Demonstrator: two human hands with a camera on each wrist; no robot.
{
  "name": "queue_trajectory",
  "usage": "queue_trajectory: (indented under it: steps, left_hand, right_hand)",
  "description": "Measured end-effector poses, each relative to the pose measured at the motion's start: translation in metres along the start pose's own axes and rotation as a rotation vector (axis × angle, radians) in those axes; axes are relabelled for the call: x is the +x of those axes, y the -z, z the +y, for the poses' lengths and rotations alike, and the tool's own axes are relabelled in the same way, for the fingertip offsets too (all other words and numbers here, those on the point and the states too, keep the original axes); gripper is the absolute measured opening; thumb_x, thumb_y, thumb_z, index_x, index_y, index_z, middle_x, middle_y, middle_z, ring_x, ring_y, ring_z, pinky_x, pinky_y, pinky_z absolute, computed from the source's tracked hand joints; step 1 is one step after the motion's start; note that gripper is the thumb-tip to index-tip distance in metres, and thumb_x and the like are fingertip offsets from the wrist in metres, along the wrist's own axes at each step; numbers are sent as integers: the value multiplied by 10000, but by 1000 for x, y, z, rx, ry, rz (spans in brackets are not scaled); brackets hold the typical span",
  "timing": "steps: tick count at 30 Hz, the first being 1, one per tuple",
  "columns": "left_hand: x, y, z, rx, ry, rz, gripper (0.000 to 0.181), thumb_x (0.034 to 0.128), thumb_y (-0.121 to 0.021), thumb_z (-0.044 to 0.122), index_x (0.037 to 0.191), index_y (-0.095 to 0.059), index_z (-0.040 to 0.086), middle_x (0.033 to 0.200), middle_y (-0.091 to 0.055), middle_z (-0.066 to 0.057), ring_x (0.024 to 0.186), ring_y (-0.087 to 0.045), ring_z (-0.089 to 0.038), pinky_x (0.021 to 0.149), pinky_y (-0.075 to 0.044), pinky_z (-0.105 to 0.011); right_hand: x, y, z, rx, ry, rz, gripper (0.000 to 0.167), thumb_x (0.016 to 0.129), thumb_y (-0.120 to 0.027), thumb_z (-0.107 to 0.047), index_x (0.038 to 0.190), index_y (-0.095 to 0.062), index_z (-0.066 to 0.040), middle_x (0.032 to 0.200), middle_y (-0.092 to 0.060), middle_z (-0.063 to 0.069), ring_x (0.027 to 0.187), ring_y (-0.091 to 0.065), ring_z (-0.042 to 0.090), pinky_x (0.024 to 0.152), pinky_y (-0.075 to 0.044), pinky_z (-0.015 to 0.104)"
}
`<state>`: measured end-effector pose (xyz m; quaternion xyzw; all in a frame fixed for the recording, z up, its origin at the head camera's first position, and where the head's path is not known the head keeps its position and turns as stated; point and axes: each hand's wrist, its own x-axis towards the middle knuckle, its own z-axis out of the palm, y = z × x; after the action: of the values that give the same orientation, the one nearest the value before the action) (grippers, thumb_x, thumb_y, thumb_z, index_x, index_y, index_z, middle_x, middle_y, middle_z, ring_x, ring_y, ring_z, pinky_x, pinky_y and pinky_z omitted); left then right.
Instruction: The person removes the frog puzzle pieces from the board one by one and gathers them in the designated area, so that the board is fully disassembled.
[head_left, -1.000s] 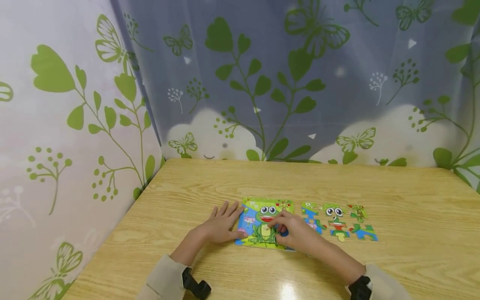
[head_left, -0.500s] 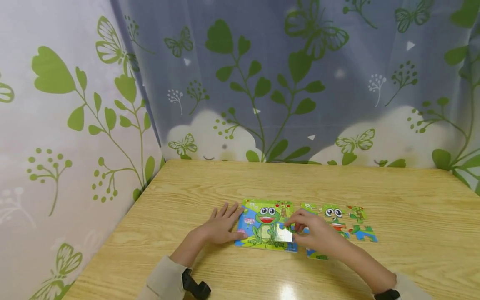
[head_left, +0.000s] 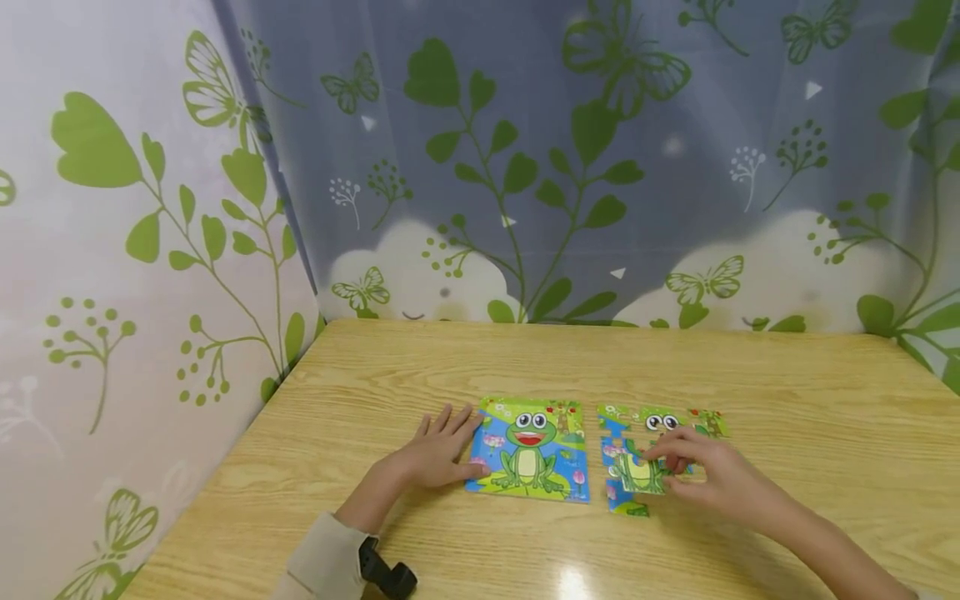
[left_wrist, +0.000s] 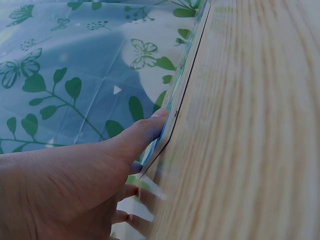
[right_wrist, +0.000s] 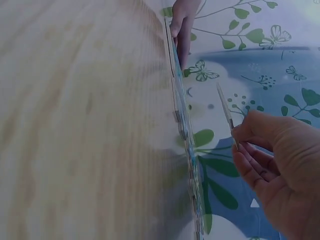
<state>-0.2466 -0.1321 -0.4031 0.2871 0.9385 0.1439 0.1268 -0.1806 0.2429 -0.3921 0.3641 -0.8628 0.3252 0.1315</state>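
Note:
A square frog picture board lies flat on the table. My left hand rests at its left edge, fingers spread, the thumb lying over the lower left border. Between thumb and fingers my right hand pinches a jigsaw piece printed with the frog's pale belly and green legs. In the right wrist view the piece shows edge-on, lifted off the table. Beneath and around it lie several puzzle pieces to the right of the board, partly hidden by the right hand and the held piece.
The wood-grain table reaches back to a blue curtain with leaves and butterflies. A pale printed curtain hangs along the left side. Two pieces with the frog's eyes and a tree lie behind the right hand.
My right hand has moved right, off the board, carrying the pinched piece over the loose pieces; the piece has turned to show its picture. My left hand has stayed at the board's edge.

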Motion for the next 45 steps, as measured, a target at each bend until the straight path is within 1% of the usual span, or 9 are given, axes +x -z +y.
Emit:
queue_trajectory:
  steps: [7, 14, 20, 26, 30, 37, 45]
  left_hand:
    - [0, 0, -1, 0, -4, 2, 798, 899, -485, 530, 1484, -153, 100, 1514, -76, -132, 1357, 23, -358, 1043, 13, -541]
    - [-1, 1, 0, -13, -1, 3, 793, 900, -496, 516, 1482, -160, 95, 1512, -78, -141, 1356, 24, -363, 1041, 15, -544]
    - [-1, 0, -1, -7, -4, 1, 794, 903, -487, 520, 1483, -151, 94, 1513, -72, -141, 1356, 28, -362, 1040, 18, -545]
    - [-1, 0, 0, -12, -9, 3, 795, 902, -487, 521, 1482, -154, 92, 1512, -78, -146, 1356, 23, -364, 1040, 14, -547]
    - [-1, 1, 0, -16, -11, 1, 798, 903, -491, 516, 1481, -154, 81, 1511, -77, -151, 1356, 21, -367, 1039, 15, -549]
    - [0, 0, -1, 0, 0, -5, 800, 902, -482, 529, 1487, -137, 106, 1517, -60, -125, 1358, 37, -350, 1043, 24, -536]
    - [1, -1, -1, -6, -4, -2, 794, 902, -488, 521, 1485, -147, 103, 1515, -68, -132, 1358, 36, -353, 1040, 23, -544]
  right_hand:
    - [-23, 11, 15, -9, -30, -16, 301, 720, -724, 63, 994, -663, -47, 980, -570, 14, 723, -501, 45, 547, -445, 236]
    - [-37, 11, 26, -2, -6, -41, 312, 717, -724, 66, 989, -666, -77, 995, -567, 28, 722, -516, 33, 561, -453, 225]
    - [-40, 8, 32, 36, 28, -63, 326, 736, -709, 70, 1011, -661, -100, 1011, -569, 7, 720, -512, 33, 561, -455, 218]
    - [-43, 9, 37, 80, 42, -85, 330, 750, -691, 91, 1011, -648, -105, 1008, -559, 9, 711, -504, 43, 539, -455, 215]
    - [-44, 9, 39, 75, 54, -92, 351, 740, -693, 100, 1010, -646, -118, 1008, -551, -7, 723, -501, 45, 546, -450, 214]
    - [-43, 10, 38, 38, 68, -106, 355, 737, -697, 91, 1007, -650, -135, 1004, -549, -22, 731, -494, 39, 561, -444, 206]
    - [-43, 11, 38, 36, 57, -131, 336, 752, -682, 88, 1005, -648, -130, 1010, -539, -18, 731, -475, 53, 564, -433, 202]
